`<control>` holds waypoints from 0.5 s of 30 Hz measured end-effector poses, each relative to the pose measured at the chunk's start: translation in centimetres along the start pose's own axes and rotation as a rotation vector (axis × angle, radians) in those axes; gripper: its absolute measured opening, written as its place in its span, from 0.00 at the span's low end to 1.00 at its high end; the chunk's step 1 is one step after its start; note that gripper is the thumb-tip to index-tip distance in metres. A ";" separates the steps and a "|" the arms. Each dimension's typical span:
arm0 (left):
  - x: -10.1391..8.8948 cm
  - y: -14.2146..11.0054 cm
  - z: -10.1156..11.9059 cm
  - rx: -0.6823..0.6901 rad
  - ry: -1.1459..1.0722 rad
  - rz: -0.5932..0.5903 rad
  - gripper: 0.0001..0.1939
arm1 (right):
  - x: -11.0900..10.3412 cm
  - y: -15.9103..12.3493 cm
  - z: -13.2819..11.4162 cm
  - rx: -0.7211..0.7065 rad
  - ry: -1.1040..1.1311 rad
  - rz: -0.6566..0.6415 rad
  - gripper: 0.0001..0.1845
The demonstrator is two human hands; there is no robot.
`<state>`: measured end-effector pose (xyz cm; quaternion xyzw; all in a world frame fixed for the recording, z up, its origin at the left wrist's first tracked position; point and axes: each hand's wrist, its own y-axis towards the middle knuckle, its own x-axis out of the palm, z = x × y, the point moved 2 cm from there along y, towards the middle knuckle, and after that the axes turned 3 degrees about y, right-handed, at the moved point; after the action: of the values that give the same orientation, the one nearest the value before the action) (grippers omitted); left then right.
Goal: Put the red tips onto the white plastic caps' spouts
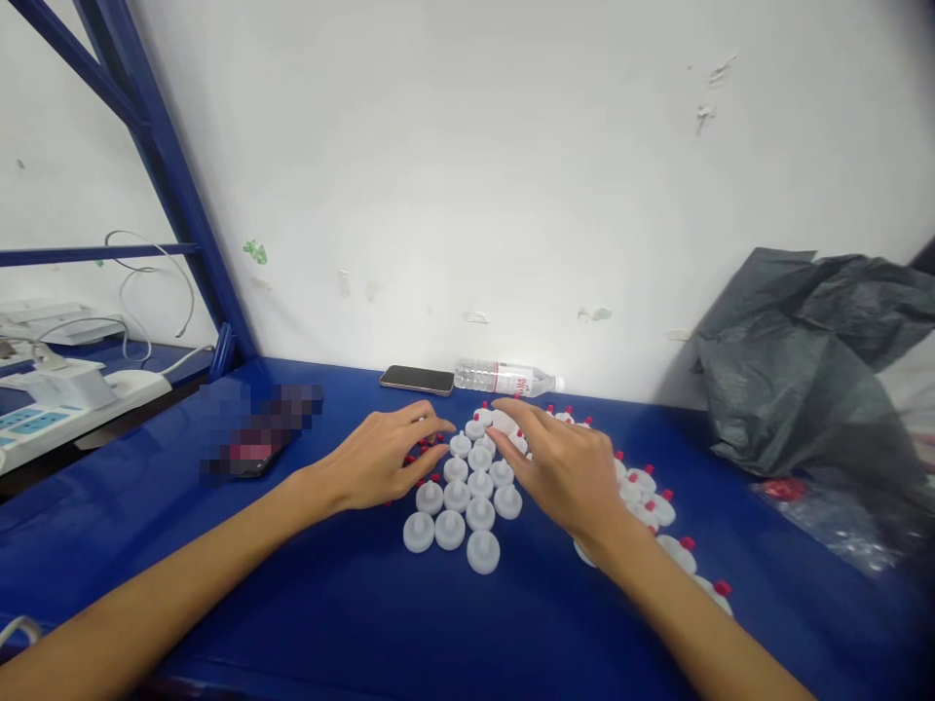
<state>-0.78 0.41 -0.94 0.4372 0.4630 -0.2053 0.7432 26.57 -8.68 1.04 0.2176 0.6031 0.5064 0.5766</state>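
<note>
My left hand (398,456) hovers over a group of small red caps (424,453), its thumb and forefinger apart with nothing visible between them. My right hand (566,467) is curved around a white round piece (501,422) at the far end of the group, thumb and forefinger at its sides. Between my hands stand several white round caps with upright nozzles (480,513), in loose rows. To the right, partly hidden by my right hand and forearm, are several white caps with red tips (678,553).
A phone (417,380) and a clear plastic bottle (507,377) lie along the wall. At right are a dark plastic bag (796,360) and a clear bag (840,531). A dark, blurred object (267,433) and a power strip (80,414) are at left, beside a blue frame (175,185).
</note>
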 end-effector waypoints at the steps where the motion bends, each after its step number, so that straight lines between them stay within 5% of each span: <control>1: 0.1 0.0 0.0 0.015 -0.039 0.044 0.19 | 0.1 -0.1 -0.2 0.000 0.019 -0.022 0.11; 9: -0.8 0.4 2.3 0.139 -0.198 0.264 0.14 | 0.1 -0.3 -2.7 -0.055 0.211 -0.151 0.14; 15: -0.6 0.1 2.1 0.233 -0.196 0.443 0.15 | -0.9 0.5 -1.9 -0.044 0.243 -0.048 0.12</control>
<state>0.07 -1.39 -0.01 0.5887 0.2549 -0.1310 0.7558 24.91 -9.93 1.52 0.1274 0.6624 0.5280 0.5159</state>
